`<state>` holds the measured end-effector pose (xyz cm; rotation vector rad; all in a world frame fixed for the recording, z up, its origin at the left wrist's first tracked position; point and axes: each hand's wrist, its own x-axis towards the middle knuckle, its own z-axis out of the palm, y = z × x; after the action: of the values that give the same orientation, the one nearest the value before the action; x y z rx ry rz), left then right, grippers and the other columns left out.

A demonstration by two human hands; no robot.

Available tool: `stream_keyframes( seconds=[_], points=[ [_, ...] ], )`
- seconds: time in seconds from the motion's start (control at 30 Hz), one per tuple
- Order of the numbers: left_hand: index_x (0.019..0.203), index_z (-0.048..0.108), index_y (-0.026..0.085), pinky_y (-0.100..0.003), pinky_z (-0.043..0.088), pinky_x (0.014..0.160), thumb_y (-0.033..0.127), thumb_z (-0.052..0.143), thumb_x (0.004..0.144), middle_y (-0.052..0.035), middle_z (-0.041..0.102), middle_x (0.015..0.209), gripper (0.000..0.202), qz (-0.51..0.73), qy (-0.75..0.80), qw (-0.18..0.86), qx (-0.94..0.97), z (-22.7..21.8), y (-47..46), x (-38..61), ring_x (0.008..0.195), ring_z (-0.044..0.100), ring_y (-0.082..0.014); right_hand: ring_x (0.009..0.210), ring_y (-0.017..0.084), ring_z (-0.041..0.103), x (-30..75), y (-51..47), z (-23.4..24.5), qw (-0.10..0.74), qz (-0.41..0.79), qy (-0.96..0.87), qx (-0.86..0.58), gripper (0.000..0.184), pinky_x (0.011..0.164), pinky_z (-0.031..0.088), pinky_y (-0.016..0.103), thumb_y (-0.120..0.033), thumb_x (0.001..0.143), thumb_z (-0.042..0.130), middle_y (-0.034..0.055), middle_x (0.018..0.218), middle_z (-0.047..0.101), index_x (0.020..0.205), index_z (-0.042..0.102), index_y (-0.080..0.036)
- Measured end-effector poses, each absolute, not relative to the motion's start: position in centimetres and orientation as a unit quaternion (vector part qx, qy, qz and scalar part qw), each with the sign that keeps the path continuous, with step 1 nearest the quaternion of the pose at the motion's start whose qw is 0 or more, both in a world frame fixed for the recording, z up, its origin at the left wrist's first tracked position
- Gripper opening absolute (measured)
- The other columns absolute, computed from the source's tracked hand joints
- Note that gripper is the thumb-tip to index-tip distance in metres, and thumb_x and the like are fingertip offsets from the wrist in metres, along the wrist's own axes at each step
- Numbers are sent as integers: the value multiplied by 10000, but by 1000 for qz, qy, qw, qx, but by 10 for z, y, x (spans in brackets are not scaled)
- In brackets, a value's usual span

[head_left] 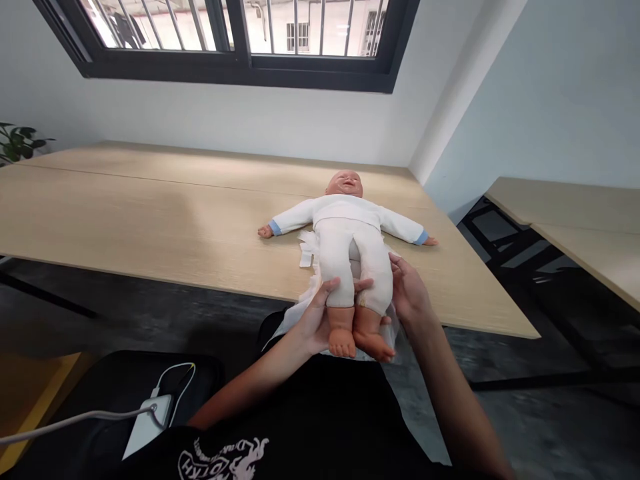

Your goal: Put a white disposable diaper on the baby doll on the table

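1. The doll (347,230) is lying on its back at the right part of the near table (165,207), its head pointing to the far side and its feet jutting past the near edge.
2. It is wearing a white top with blue cuffs; its arms are spreading out to left and right.
3. The left hand (316,323) is curling around the doll's left-side lower leg, thumb on top, with fingertips showing between the legs; it is gripping that leg.
4. The right hand (411,290) is pressing against the outer side of the right-side leg, thumb up; its fingers are partly hiding underneath, so I cannot tell how far they are closing.
5. A white diaper (307,250) is lying under the doll, its crumpled edge showing at left and its near part hanging over the edge.
6. At the near left, a white device (147,427) with cables is resting on a black seat (110,380).
7. A barred window (240,60) is filling the far wall; a plant (23,143) is standing at far left, and another table (575,207) at right.
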<state>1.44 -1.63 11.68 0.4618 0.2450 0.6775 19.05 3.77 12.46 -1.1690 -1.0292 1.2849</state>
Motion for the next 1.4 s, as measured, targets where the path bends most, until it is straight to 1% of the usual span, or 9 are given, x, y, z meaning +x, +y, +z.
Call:
stream_keyframes(
  seconds=[0.13, 0.27, 0.4, 0.53, 0.73, 0.97, 1.17, 1.3, 1.4],
  points=[
    [1286, 668, 186, -462, 491, 975, 545, 435, 964, -140, 722, 1194, 536, 352, 155, 900, 206, 112, -19, 13, 1180, 652, -357, 1265, 337, 594, 191, 7, 124, 510, 529, -411, -539, 614, 1029, 551, 478, -588, 845, 616, 93, 1320, 653, 1323, 575, -205],
    [1088, 734, 96, -384, 529, 923, 481, 612, 913, -149, 754, 1044, 440, 362, 227, 883, 193, 109, -20, 6, 985, 720, -302, 1324, 354, 527, 186, -15, 115, 509, 411, -487, -579, 948, 1049, 529, 490, -592, 708, 793, 154, 1498, 475, 1485, 415, -202],
    [1077, 720, 98, -390, 533, 910, 471, 671, 893, -152, 749, 1000, 419, 341, 229, 887, 213, 111, -22, -4, 948, 725, -300, 1297, 382, 514, 180, -18, 107, 493, 327, -545, -594, 1161, 1066, 478, 568, -567, 618, 857, 190, 1538, 370, 1564, 285, -214],
    [1020, 731, 111, -460, 520, 951, 509, 629, 907, -185, 727, 1044, 426, 324, 227, 880, 263, 122, -25, -19, 1062, 690, -347, 1340, 369, 475, 191, -10, 104, 501, 260, -583, -585, 964, 1113, 424, 574, -514, 707, 784, 153, 1508, 417, 1527, 354, -245],
    [851, 738, 144, -343, 547, 700, 431, 718, 846, -80, 711, 820, 288, 386, 332, 788, 347, 138, -19, -55, 633, 639, -193, 1256, 343, 549, 231, -2, 108, 454, 249, -629, -580, 779, 1021, 513, 501, -461, 748, 758, 133, 1429, 509, 1445, 469, -265],
    [980, 617, 154, -274, 508, 564, 359, 816, 770, -39, 681, 796, 355, 390, 428, 678, 453, 137, -8, -77, 561, 628, -150, 1279, 362, 532, 250, 2, 121, 385, 103, -710, -580, 656, 1061, 469, 552, -436, 842, 650, 162, 1392, 501, 1439, 479, -222],
    [1044, 592, 151, -277, 531, 553, 439, 830, 742, -33, 665, 871, 480, 367, 480, 628, 490, 129, -5, -78, 594, 648, -158, 1359, 383, 464, 225, -27, 123, 264, -72, -819, -505, 429, 1099, 384, 629, -334, 1015, 449, 161, 1440, 508, 1433, 494, -245],
    [1086, 587, 153, -311, 582, 652, 447, 850, 712, -49, 670, 982, 543, 383, 467, 636, 481, 124, -2, -75, 735, 659, -174, 1384, 353, 441, 181, -59, 101, 220, -99, -900, -363, 520, 1146, 356, 586, -431, 1006, 529, 143, 1444, 530, 1462, 448, -194],
    [1111, 579, 148, -317, 581, 686, 476, 846, 704, -60, 677, 994, 587, 371, 464, 642, 485, 124, 0, -74, 804, 653, -192, 1294, 332, 515, 164, -69, 88, 239, -142, -897, -343, 344, 1147, 331, 547, -232, 1031, 429, 158, 1313, 617, 1326, 545, -98]
  ],
)
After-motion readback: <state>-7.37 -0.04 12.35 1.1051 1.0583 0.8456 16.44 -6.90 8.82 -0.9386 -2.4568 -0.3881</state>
